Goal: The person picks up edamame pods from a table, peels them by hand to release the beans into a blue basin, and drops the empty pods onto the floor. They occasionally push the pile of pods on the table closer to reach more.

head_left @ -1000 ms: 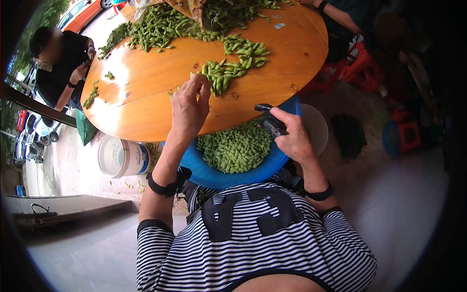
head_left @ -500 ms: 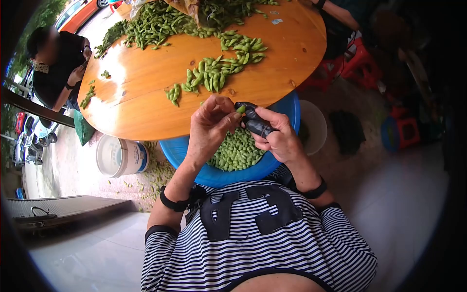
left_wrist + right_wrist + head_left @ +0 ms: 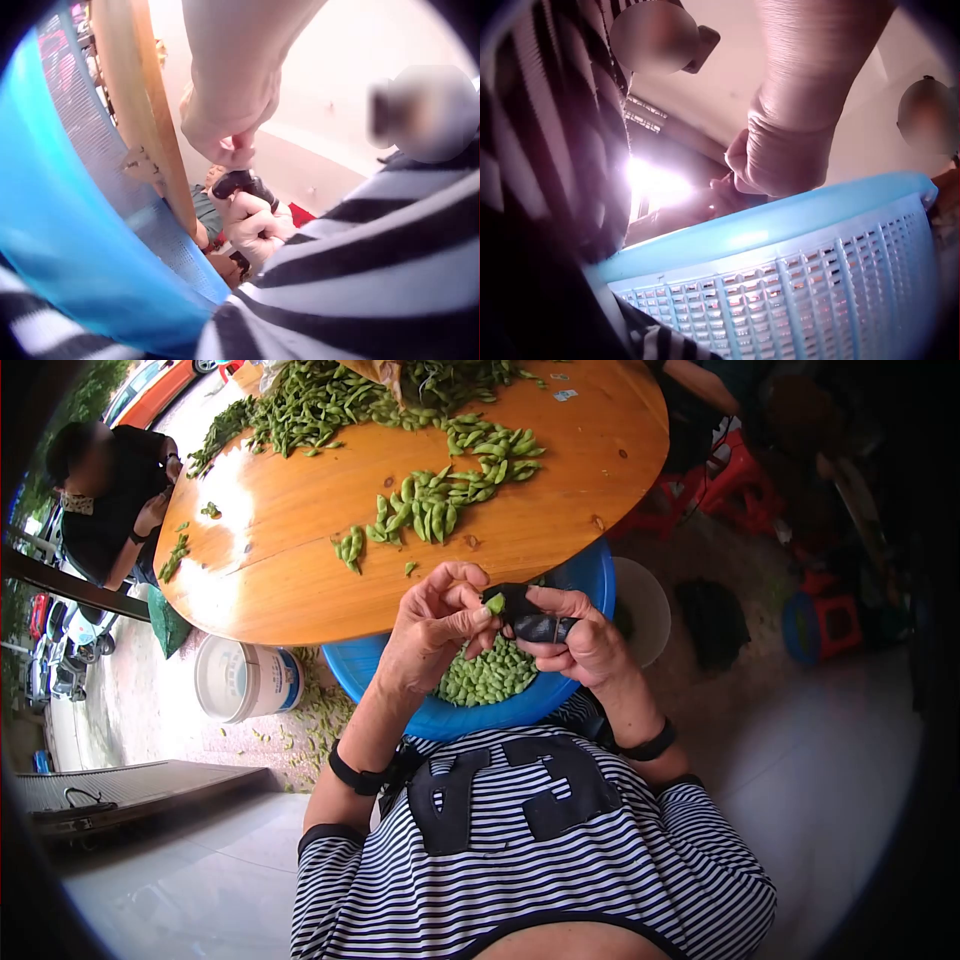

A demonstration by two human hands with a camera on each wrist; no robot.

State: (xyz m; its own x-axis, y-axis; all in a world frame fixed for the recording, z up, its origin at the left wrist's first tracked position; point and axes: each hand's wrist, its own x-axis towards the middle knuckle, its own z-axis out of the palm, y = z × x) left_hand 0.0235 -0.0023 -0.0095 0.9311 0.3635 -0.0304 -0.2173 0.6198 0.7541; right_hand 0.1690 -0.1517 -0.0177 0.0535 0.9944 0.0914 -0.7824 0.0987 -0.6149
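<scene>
Over the blue basin, both hands meet at a small green soybean pod. The left hand pinches the pod between thumb and fingertips. Black coverings wrap the thumb and a fingertip of the right hand, which grips the pod from the other side. Below the hands, shelled green beans fill part of the basin. In the left wrist view the left hand comes down from above to the black coverings. In the right wrist view, the right hand is above the basket rim.
An orange wooden table borders the basin. Loose pods lie on it, with a larger pile farther back. A white bucket stands left, and another person sits at the table's left side. Red stools are at right.
The left hand has come back from the pods on the table with one pod and met the right hand over the basin. Several table pods have spread slightly.
</scene>
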